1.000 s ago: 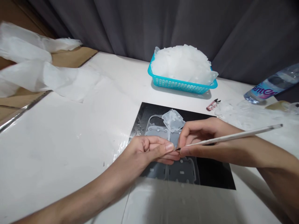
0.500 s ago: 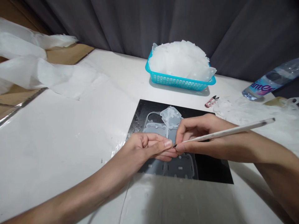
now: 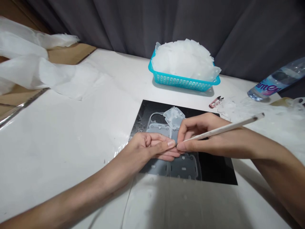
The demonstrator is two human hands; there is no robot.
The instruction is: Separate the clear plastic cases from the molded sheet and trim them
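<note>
A slim white stick (image 3: 221,129) is being pinched between the thumb and fingers of the right hand (image 3: 214,148), its lower tip being held just beside the fingertips of the left hand (image 3: 147,148), whose thumb is being kept close over its fingers, though whether anything is being gripped there cannot be told. Beneath both hands a black panel (image 3: 219,171) is being partly covered by translucent flat pieces (image 3: 158,128). Farther out, a heap of white pieces (image 3: 183,58) is being held by a blue basket (image 3: 186,80), and a tilted bottle (image 3: 269,87) is being seen to the right.
</note>
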